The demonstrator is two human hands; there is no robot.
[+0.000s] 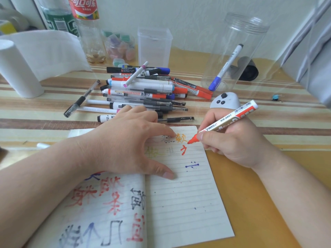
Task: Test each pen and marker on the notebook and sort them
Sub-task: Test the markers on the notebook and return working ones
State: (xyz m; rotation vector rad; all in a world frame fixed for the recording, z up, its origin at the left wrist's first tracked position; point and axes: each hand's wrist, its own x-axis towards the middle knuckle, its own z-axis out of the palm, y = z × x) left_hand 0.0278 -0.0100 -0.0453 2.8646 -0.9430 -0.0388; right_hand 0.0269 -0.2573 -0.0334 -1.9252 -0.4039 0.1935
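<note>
At the far left of the bench (265, 185) stands a white paper roll (18, 68), with a green-labelled bottle (60, 17) and a red-labelled cola bottle (84, 8) behind it against the wall. A black gel pen (81, 99) lies slanted on the striped cloth, just left of the pile of pens and markers (143, 90), which sits heaped at the middle of the bench, beyond the notebook. A square clear container (155, 45) stands behind the pile.

The left hand (129, 142) lies flat on the open notebook (188, 203), its fingers spread apart and pressing the pages down near the fold. The left page carries red, blue and black scrawls; the right page has a few orange, red and blue marks near its far edge.

The right hand (238, 145) grips an uncapped red whiteboard marker (225, 122), fingers clamped round its barrel, the tip at the right page beside the red marks. Behind that hand rests a white controller (224, 102). Farther right, a round clear jar (238, 51) holds one blue-capped marker (225, 68), leaning cap down. A small binder clip (275, 97) lies at the far right.
</note>
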